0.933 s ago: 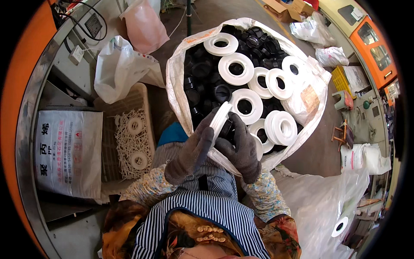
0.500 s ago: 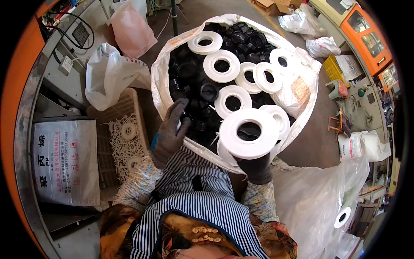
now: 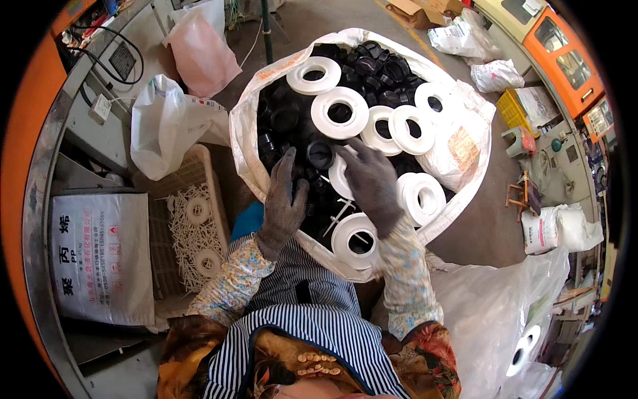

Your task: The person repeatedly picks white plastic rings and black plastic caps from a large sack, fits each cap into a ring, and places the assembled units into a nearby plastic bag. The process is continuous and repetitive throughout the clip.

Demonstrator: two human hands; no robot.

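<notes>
A large white woven sack [image 3: 247, 143] stands before me, full of black plastic caps [image 3: 284, 116] with white plastic flanged rings on top. My right hand [image 3: 372, 183], in a dark grey glove, curls its fingers over the edge of one white ring [image 3: 337, 176], partly hiding it. My left hand [image 3: 282, 213], gloved too, hovers at the sack's near left side beside the caps, fingers apart and nothing visible in them. Thin white plastic sprue sticks [image 3: 340, 214] lie between the hands. Another white ring [image 3: 343, 251] rests at the near rim, close to my right wrist.
At left, a beige crate [image 3: 211, 169] holds white sprue sticks and rings, beside a printed white bag [image 3: 100, 292]. A translucent plastic bag [image 3: 465, 299] with white rings lies at lower right. Farther off are a pink bag [image 3: 203, 56], a small stool [image 3: 522, 193] and a yellow crate [image 3: 515, 110].
My right hand has let go of the ring it held and moved up onto another in the sack. Two rings now show in the translucent bag instead of one. My left hand shifted slightly right.
</notes>
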